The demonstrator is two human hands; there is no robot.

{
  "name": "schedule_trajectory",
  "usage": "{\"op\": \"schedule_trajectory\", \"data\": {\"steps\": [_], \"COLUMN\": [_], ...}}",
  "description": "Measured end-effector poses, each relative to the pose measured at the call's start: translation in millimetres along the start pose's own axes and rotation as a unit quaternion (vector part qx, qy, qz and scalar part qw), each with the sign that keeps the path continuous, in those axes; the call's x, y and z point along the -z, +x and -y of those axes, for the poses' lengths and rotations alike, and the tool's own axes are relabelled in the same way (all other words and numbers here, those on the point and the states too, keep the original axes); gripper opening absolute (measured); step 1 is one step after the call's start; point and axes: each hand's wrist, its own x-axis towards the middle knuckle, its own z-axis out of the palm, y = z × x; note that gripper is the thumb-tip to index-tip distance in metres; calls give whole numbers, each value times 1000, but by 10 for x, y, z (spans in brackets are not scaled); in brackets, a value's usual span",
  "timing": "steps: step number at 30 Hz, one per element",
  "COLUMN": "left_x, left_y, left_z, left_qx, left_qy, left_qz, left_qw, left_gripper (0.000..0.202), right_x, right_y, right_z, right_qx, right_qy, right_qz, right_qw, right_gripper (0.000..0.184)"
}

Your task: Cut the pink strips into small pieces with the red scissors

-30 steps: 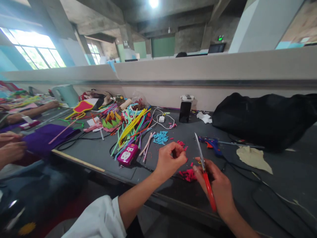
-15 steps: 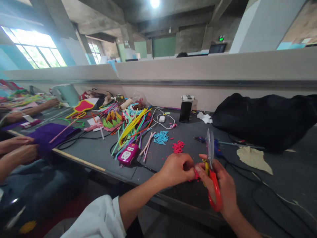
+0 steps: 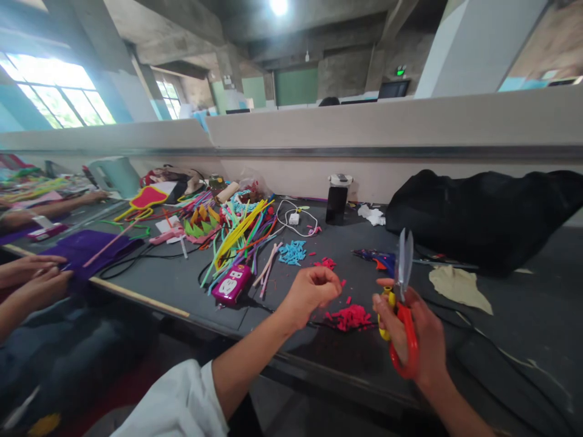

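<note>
My left hand (image 3: 314, 294) hovers over the table edge with its fingertips pinched together. Whatever is between them, if anything, is too small to make out. Below and to its right lies a heap of small red cut pieces (image 3: 351, 317), and a smaller group of red pieces (image 3: 325, 263) sits behind the hand. In my right hand (image 3: 426, 334) are scissors (image 3: 407, 340) with a red handle, blades pointing up. A yellow object (image 3: 386, 312) shows by the thumb; its kind is unclear.
Blue pieces (image 3: 292, 252) lie beyond, near a purple power socket (image 3: 231, 285) and bundled pipe cleaners (image 3: 241, 230). A blue glue gun (image 3: 385, 262) and a black bag (image 3: 478, 218) are to the right. Another person's hands (image 3: 39, 276) work at the left by purple material (image 3: 91, 249).
My hands have moved apart: the left up and leftward, the right with the scissors slightly rightward. The near heap of red pieces has come into view between them.
</note>
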Motion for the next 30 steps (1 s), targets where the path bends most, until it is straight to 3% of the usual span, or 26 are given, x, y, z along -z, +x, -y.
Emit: {"op": "schedule_trajectory", "data": {"steps": [3, 8, 18, 30], "left_x": [12, 32, 30, -48], "left_y": [8, 11, -24, -66], "left_z": [-44, -76, -77, -38], "left_qx": [-26, -30, -29, -46], "left_qy": [-108, -177, -236, -257], "left_qz": [-2, 5, 11, -14], "left_qw": [994, 984, 971, 965], "left_gripper": [4, 3, 8, 12], "right_x": [-52, -168, -173, -172], "right_y": [-103, -268, -277, -262], "right_z": [-24, -136, -244, -228], "right_qx": [26, 83, 165, 173], "right_qy": [-18, -61, -198, -225], "right_qz": [46, 86, 48, 32], "right_qw": [998, 991, 965, 958], "right_gripper": [34, 32, 33, 37]}}
